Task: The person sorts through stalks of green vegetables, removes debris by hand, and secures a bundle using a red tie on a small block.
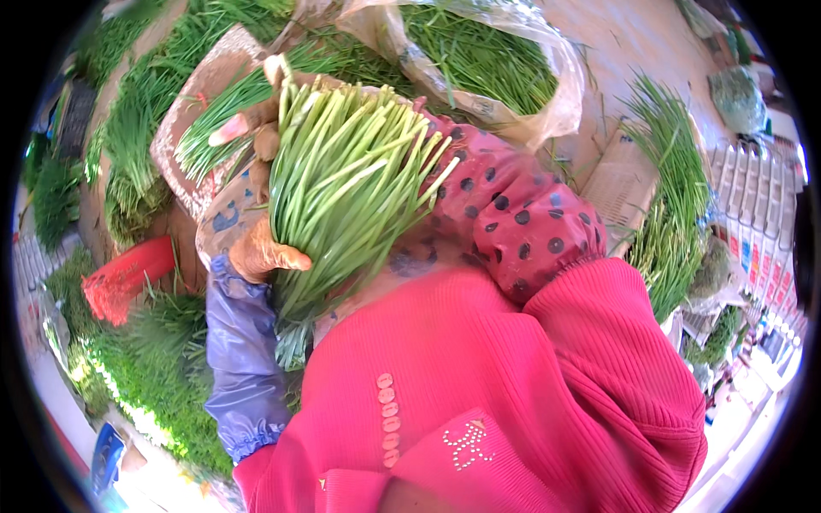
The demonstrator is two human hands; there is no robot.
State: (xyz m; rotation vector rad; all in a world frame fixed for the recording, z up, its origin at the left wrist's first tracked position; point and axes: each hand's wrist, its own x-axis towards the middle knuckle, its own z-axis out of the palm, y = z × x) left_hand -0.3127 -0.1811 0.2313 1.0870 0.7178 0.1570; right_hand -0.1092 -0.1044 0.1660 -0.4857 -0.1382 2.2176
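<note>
A thick bunch of garlic chives point(346, 173) lies across my lap, pale cut stem ends facing up and away, green leaves running down toward me. My left hand point(266, 250), in an orange-brown stained glove below a blue sleeve cover, grips its lower left side with the thumb over the leaves. My right hand point(260, 131) reaches from the polka-dot sleeve cover point(507, 199) behind the stems. Its soiled gloved fingers, one with a pale tip, show at the bunch's left; the palm is hidden. Beyond them, a smaller chive bundle point(221, 138) rests on a worn speckled board point(176, 144).
A clear plastic bag point(564, 90) of loose greens lies open ahead. On the right, long chives point(673, 211) lie over a pale plastic crate point(619, 179). A frayed bundle of red ties point(131, 276) sits at left among heaped greens point(160, 372). White slatted crates point(753, 199) stand far right.
</note>
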